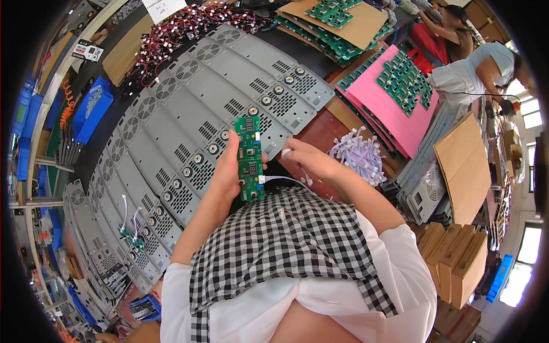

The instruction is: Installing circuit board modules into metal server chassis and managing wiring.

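Note:
My left hand is closed round the edge of a long green circuit board, which carries two small digit displays and white sockets. A white cable is plugged into the board's lower socket and runs off to the right, over my checked apron. To the right of the board, my right hand pinches a small white cable connector between thumb and fingers. Nothing is visibly plugged into the upper socket. A heap of white cables lies just beyond my right hand.
Grey metal panels with fan grilles lie in a row across the bench. Behind them is a tangle of red and black wires. Green boards sit on pink sheets; cardboard boxes stand right. Two people are at the far right.

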The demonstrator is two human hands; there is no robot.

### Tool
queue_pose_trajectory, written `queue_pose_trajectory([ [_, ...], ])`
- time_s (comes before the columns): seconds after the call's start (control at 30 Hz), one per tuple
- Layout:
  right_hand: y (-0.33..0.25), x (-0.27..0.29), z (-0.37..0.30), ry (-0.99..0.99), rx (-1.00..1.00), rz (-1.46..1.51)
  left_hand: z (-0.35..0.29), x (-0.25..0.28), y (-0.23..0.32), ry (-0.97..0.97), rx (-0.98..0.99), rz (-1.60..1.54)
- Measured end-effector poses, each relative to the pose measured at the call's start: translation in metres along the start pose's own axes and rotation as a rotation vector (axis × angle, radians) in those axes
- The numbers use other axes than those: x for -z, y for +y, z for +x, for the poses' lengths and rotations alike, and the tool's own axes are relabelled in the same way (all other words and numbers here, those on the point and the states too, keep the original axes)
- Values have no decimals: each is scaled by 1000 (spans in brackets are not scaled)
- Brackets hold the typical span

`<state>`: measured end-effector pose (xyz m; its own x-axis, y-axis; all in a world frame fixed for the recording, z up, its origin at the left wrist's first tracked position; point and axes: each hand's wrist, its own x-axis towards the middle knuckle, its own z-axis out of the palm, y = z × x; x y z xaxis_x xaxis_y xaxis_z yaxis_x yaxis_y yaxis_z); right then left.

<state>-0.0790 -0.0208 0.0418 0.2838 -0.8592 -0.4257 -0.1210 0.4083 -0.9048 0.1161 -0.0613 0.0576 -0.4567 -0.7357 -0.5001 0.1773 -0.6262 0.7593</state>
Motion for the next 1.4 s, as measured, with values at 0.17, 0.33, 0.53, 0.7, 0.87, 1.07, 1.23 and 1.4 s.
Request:
queue_pose_trajectory([
  [0.17, -13, -2, -5, 70, 66, 49, 1, -3, 0, -11, 19, 14],
  [0.33, -4, -1, 8, 210, 179, 378, 0, -8, 1, -40, 5, 74],
  [0.53, -17, -20, 4, 270, 304, 362, -7, -16, 4, -75, -3, 128],
  [0.7, -13, -16, 3, 152, 298, 345, -8, -9, 1, -232, 6, 200],
  [0.87, -9, -4, -4, 108, 206, 164, -13, -13, 2, -204, 20, 225],
  [1.07, -14, 2, -5, 122, 286, 0, -14, -18, 4, -213, -4, 289],
  [1.23, -14, -3, -8, 182, 310, -107, -15, -19, 5, -231, -93, 353],
  [1.4, -33, -13, -25, 286, 401, -451, -14, -16, 1, -241, -54, 280],
])
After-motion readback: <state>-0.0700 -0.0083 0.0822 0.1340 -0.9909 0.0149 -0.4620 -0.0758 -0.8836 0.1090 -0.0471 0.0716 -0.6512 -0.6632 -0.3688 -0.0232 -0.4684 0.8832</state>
